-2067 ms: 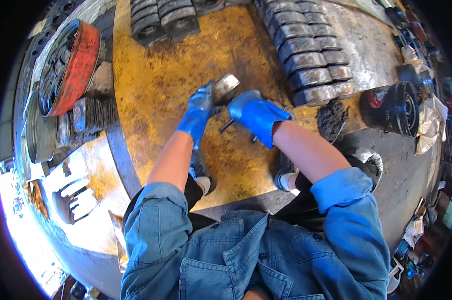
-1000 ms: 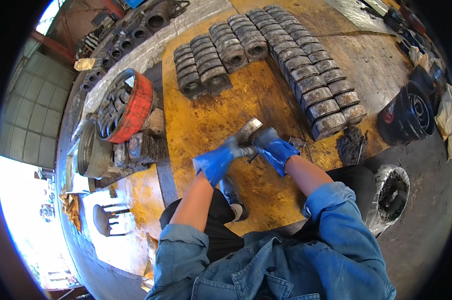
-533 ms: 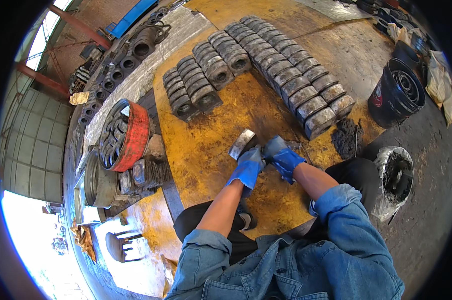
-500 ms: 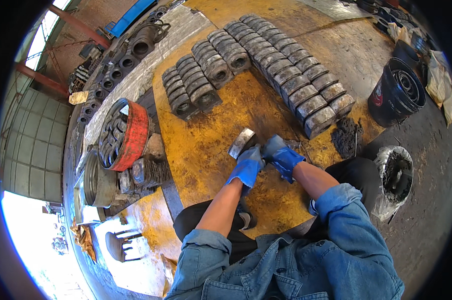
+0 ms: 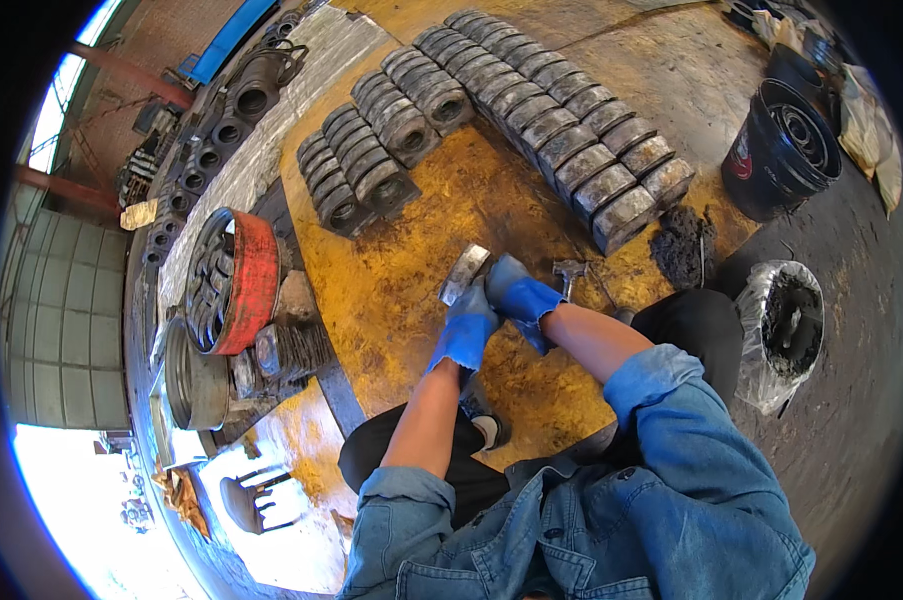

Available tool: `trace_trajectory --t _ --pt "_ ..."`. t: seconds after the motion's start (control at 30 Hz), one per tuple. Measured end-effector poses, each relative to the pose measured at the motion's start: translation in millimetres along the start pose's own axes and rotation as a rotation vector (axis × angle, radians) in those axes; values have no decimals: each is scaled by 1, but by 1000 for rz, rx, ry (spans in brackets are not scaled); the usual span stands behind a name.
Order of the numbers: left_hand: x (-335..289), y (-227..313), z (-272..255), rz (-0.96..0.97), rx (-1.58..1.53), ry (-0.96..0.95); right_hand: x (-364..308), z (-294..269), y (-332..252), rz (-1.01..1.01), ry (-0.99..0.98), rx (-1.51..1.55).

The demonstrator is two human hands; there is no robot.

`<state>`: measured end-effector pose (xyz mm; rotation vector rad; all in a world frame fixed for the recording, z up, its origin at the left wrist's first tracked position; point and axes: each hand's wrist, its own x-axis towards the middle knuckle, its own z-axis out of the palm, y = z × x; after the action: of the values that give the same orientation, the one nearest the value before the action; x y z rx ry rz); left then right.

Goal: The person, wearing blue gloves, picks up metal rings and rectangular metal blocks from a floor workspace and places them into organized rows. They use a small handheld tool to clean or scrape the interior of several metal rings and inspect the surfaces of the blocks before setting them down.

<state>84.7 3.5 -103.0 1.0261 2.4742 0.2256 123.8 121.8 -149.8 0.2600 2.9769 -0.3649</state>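
Note:
My left hand [image 5: 468,328], in a blue glove, is closed round a thick metal ring [image 5: 463,275] with a shiny outer band, held tilted above the yellow-stained floor. My right hand [image 5: 516,290], also blue-gloved, has its fingers bent against the near right side of the ring. Whatever those fingers hold, if anything, is hidden. Just right of my hands, a T-shaped metal tool [image 5: 571,270] like a hammer lies on the floor. Ahead, similar dark rings [image 5: 561,130] are laid on their sides in long rows, with shorter rows [image 5: 356,170] to the left.
An open plastic-lined bag [image 5: 786,325] of black grease-like paste stands right of my knee. A black smeared heap [image 5: 681,245] and a black bucket [image 5: 781,150] are beyond it. To the left are a red drum [image 5: 255,280] of dark parts, stacked plates [image 5: 301,350] and a stool [image 5: 241,503].
My right hand has moved left, up against the ring. The ring is raised and turned slightly in my left hand. The metal tool shows more clearly, and the view has shifted a little.

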Motion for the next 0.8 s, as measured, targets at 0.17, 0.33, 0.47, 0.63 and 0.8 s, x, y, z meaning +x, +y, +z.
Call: trace_trajectory --t 0.17,0.33,0.47,0.63,0.8 --pt "-4 4 7 -132 24 86 -18 7 2 55 430 -121" --pt "15 21 7 -74 103 98 4 67 111 683 775 615" --pt "12 -13 7 -165 133 58 -54 97 100 674 -135 40" --pt "8 0 3 -225 80 1 -104 98 88 978 -343 711" --pt "5 15 3 -169 41 57 -84 150 94 908 -418 511"
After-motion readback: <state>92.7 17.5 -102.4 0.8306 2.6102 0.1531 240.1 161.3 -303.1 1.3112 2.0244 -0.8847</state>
